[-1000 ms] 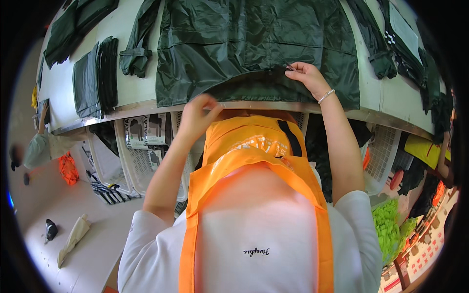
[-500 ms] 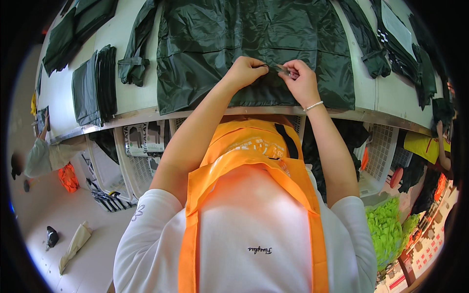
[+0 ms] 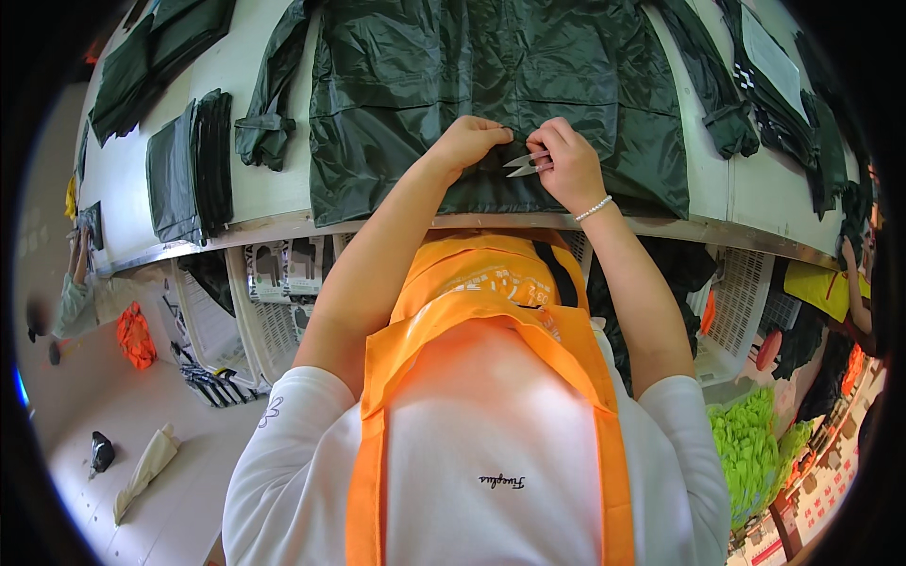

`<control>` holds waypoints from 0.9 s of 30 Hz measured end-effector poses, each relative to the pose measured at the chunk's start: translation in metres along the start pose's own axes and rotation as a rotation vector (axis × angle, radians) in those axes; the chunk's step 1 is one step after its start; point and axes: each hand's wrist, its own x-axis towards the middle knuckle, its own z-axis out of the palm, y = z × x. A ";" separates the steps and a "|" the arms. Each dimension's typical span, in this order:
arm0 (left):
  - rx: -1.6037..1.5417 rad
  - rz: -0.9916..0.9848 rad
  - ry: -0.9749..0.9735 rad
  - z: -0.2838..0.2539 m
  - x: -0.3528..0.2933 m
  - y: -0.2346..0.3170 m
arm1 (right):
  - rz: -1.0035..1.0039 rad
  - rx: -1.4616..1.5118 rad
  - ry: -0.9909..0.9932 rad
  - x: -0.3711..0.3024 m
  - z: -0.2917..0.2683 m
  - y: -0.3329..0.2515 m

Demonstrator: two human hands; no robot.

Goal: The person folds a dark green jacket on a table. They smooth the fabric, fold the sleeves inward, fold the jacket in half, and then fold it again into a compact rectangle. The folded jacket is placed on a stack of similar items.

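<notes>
A dark green, shiny jacket (image 3: 396, 71) lies spread on the table in front of me, its lower edge near the table's front. My left hand (image 3: 469, 143) pinches a bit of its fabric near the middle. Small thread snips (image 3: 526, 166) with two bright, parted blades sit in my right hand (image 3: 568, 170), blades pointing left. The fingertips of the right hand are close to the left ones, over the cloth. Whether they too grip the fabric, I cannot make out.
Dark folded garments (image 3: 189, 170) lie stacked on the table (image 3: 269, 193) at left, and more (image 3: 783, 94) at right. White plastic baskets (image 3: 741, 307) stand below the table edge. Bright green material (image 3: 750, 439) is heaped at lower right. Other people's arms (image 3: 856, 297) show at both sides.
The snips have turned in my right hand, so their parted blades now show below the fingers, clear of the left fingertips. The left hand still pinches the cloth.
</notes>
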 end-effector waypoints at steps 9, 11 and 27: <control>0.120 -0.042 0.035 0.005 0.007 -0.009 | 0.290 0.391 0.032 -0.009 0.012 0.010; 0.204 -0.057 0.068 0.009 0.004 -0.005 | 0.596 0.762 -0.027 -0.006 0.006 0.020; -0.157 -0.116 0.079 0.005 0.001 0.004 | 0.032 -0.173 -0.047 -0.014 -0.019 0.005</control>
